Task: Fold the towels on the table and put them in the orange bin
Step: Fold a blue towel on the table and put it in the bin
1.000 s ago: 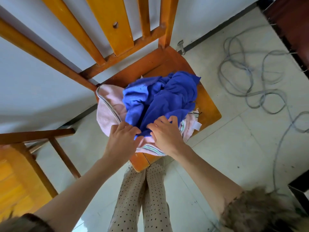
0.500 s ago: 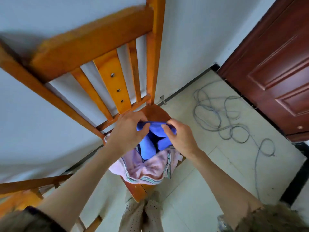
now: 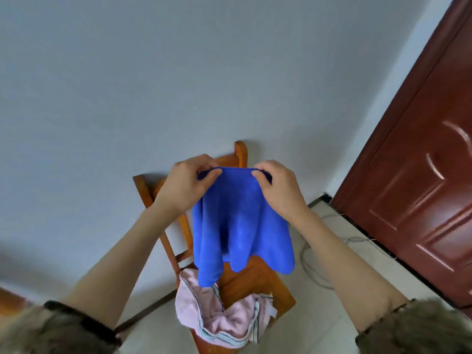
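Against the grey wall mid-frame, left hand point(image 3: 187, 183) and right hand point(image 3: 277, 186) pinch the blue towel point(image 3: 240, 226) by its top edge, cloth hanging straight below.

Towels: two, one blue towel point(image 3: 237, 226) above the chair seat, one pink towel point(image 3: 224, 320) on it | Hands: two | Chairs: one wooden chair point(image 3: 255, 279) | Doors: one brown door point(image 3: 419, 175) right of the chair | Cables: one grey cable point(image 3: 314, 274) right of the chair

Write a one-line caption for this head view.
Both hands, left and right, pinch a blue microfibre towel above a pink striped towel.
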Demonstrator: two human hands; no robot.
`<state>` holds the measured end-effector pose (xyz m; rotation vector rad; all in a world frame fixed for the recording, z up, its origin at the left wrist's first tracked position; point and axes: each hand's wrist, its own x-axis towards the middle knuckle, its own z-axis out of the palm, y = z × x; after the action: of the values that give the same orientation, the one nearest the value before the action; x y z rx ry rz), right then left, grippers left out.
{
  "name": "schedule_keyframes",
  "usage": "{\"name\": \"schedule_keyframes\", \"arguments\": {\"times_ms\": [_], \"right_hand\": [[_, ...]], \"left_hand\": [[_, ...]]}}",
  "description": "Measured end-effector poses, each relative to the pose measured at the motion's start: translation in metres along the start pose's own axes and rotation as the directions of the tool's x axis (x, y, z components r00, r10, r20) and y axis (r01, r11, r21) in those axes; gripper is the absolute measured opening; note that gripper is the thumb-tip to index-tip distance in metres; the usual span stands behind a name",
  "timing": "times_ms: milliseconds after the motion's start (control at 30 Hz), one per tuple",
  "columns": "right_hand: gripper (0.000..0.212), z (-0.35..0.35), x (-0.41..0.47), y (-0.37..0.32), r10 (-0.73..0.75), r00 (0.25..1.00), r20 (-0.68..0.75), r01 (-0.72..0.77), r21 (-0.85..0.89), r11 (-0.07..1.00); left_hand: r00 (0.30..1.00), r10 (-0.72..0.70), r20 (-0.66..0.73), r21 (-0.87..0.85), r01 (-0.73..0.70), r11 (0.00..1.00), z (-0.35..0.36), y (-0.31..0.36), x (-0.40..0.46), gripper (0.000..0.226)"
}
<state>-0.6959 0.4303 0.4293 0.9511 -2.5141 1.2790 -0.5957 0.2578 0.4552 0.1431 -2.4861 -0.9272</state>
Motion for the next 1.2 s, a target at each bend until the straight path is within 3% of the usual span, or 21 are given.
{"name": "schedule_keyframes", "arguments": {"times_ms": [267, 467, 600, 867, 1067, 1200], "right_hand": [[0.013, -0.012, 0.0, -0.115, -0.259, 0.954, 0.15, 0.249, 0.079, 0.965], [0.017, 0.013, -0.028, -0.221, -0.497, 0.831, 0.25, 0.465, 0.178, 0.867], [0.015, 0.038, -0.066, -0.286, -0.64, 0.71, 0.295, 0.579, 0.274, 0.768], [0.022, 0.102, -0.193, -0.43, -0.823, 0.427, 0.375, 0.738, 0.382, 0.557], [0.015, 0.154, -0.327, -0.537, -0.901, 0.281, 0.33, 0.762, 0.495, 0.418], [0.013, 0.181, -0.412, -0.605, -0.915, 0.224, 0.337, 0.698, 0.6, 0.392]], "left_hand": [[0.953, -0.188, -0.237, 0.113, 0.22, 0.969, -0.104, 0.041, -0.077, 0.009], [0.864, -0.299, -0.406, 0.195, 0.401, 0.895, -0.189, 0.057, -0.17, 0.017], [0.783, -0.357, -0.509, 0.184, 0.505, 0.843, -0.235, 0.07, -0.249, 0.019], [0.493, -0.51, -0.704, 0.068, 0.763, 0.643, -0.312, 0.092, -0.448, 0.018], [0.302, -0.493, -0.816, 0.005, 0.856, 0.516, -0.371, 0.128, -0.599, 0.023], [0.135, -0.45, -0.883, -0.085, 0.896, 0.435, -0.404, 0.147, -0.693, 0.013]]}}
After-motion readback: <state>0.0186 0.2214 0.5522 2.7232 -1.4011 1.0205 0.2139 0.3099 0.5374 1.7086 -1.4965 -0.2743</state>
